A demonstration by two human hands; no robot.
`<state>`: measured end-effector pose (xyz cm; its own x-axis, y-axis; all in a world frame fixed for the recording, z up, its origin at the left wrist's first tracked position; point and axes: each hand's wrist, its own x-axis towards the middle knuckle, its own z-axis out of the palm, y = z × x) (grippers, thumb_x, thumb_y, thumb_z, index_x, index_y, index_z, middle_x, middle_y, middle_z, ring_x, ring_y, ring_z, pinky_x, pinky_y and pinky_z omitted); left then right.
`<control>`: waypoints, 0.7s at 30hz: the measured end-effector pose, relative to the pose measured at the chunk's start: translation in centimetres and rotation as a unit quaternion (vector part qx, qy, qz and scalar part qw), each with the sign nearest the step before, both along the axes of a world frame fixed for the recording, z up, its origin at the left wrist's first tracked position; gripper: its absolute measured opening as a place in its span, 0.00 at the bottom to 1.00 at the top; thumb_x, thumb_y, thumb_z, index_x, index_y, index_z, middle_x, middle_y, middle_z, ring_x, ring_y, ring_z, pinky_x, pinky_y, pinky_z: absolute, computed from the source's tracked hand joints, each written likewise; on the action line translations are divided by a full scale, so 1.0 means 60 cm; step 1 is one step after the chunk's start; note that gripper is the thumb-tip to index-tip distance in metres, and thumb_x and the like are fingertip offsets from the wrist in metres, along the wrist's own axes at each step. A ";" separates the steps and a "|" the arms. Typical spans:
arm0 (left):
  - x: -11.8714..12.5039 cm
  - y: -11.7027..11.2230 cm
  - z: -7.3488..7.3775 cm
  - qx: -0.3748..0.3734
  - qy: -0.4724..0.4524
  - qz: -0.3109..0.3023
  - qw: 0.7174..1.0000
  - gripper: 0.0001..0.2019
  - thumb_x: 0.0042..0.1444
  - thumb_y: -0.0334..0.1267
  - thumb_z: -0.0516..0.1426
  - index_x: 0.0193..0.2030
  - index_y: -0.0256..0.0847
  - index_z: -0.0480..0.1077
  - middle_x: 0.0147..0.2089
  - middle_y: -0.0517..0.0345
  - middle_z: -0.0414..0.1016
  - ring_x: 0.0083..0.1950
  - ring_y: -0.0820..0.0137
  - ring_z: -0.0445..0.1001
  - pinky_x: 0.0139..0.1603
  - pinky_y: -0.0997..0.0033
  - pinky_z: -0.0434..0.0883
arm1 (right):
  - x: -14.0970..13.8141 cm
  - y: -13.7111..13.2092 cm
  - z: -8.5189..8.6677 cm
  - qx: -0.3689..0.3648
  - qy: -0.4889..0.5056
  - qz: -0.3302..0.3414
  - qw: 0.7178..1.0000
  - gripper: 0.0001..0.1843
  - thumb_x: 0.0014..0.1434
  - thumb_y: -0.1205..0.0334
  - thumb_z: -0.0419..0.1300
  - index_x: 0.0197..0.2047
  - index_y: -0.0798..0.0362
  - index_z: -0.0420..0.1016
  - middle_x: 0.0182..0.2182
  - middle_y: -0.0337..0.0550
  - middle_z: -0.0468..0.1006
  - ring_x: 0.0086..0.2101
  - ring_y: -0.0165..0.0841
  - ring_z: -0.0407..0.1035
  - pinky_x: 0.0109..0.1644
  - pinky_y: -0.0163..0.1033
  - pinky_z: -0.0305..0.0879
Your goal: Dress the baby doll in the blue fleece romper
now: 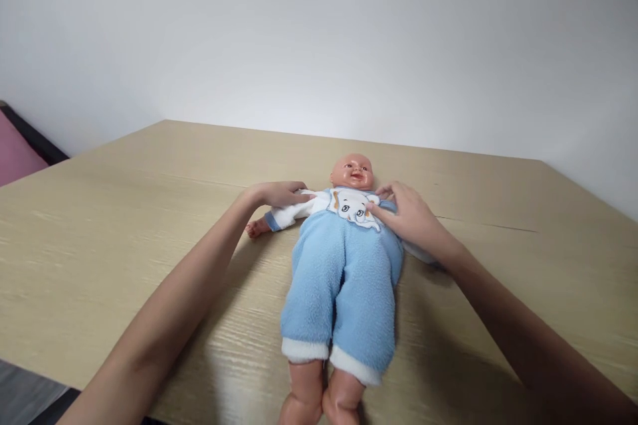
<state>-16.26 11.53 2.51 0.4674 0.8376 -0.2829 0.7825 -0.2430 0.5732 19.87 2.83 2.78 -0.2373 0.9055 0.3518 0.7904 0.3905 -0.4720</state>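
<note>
A baby doll [343, 259] lies on its back on the table, head away from me and bare feet towards me. It wears fuzzy light-blue overalls with white cuffs and a white animal-face patch [351, 207] on the chest. My left hand [282, 194] holds the white sleeve [292, 214] near the doll's shoulder, thumb and fingers curved round it. On the other side, my right hand [406, 212] grips the doll at the shoulder, thumb against the edge of the patch. That hand and wrist partly hide the doll's arm there.
The light wooden table [124, 226] spreads out on both sides of the doll. A white partition [299, 46] rises along the table's back edge. At the far left stands something pink with a black edge [20, 149].
</note>
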 end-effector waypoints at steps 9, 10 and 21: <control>0.134 -0.091 0.055 0.369 -0.053 -0.001 0.928 0.19 0.74 0.50 0.51 0.56 0.38 0.74 0.58 0.40 0.78 0.62 0.50 0.71 0.66 0.52 0.67 | 0.200 -0.129 -0.092 -0.012 -0.053 -0.039 0.998 0.34 0.59 0.40 0.69 0.64 0.44 0.72 0.57 0.55 0.82 0.55 0.59 0.76 0.59 0.63 0.71; 0.165 -0.103 0.058 0.379 -0.064 -0.026 0.923 0.18 0.75 0.49 0.51 0.55 0.38 0.73 0.58 0.40 0.77 0.61 0.50 0.71 0.66 0.51 0.67 | 0.206 -0.136 -0.098 -0.019 -0.042 -0.037 0.998 0.34 0.59 0.41 0.69 0.65 0.44 0.73 0.57 0.54 0.82 0.55 0.59 0.76 0.59 0.63 0.72; 0.303 -0.115 0.012 0.371 -0.074 -0.140 0.915 0.08 0.70 0.35 0.54 0.52 0.41 0.72 0.53 0.44 0.80 0.57 0.52 0.75 0.59 0.51 0.70 | 0.179 -0.146 -0.077 -0.070 0.232 -0.098 0.965 0.38 0.53 0.42 0.79 0.61 0.44 0.73 0.56 0.53 0.83 0.52 0.52 0.80 0.59 0.59 0.78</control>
